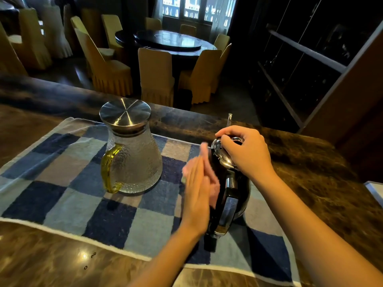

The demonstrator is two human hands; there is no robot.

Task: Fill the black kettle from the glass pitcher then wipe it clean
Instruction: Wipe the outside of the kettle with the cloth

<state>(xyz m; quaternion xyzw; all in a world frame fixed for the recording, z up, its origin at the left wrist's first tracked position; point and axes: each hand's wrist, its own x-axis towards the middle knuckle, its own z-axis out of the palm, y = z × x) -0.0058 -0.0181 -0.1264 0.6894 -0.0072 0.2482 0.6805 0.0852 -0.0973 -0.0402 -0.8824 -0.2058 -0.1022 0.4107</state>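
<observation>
1. Table [41,262]: brown marble-look top. A blue checked towel [51,195] w/ a white edge lies flat across it.
2. Pitcher [136,160]: textured clear glass, upright on the towel's left-centre part. Its steel lid [125,112] is on and the yellow-green handle [108,166] faces the camera. Water level can't be told through the texture.
3. Left hand [196,189]: between pitcher and kettle, apart from the pitcher. Grip is spread flat, fingers straight and together, pressing a pink cloth [215,187] against the kettle's left side. Hand and cloth are motion-blurred.
4. Kettle [238,195]: black body, upright on the towel just right of the pitcher and not touching it. Its black-and-chrome handle points toward the camera.
5. Kettle lid [222,154]: shiny steel, sits on top of the kettle, partly hidden by fingers.
6. Right hand [246,150]: on top of the kettle, grip curled over the kettle lid, thumb and fingers closed on it. Whether it pinches a knob can't be told.
7. Thin clear glass tube [229,120]: sticks up just behind the right hand; its base is hidden.
8. Bg: covered chairs [155,75] around a dark round dining table [172,41]. A dark shelf unit [306,50] is at far right.
</observation>
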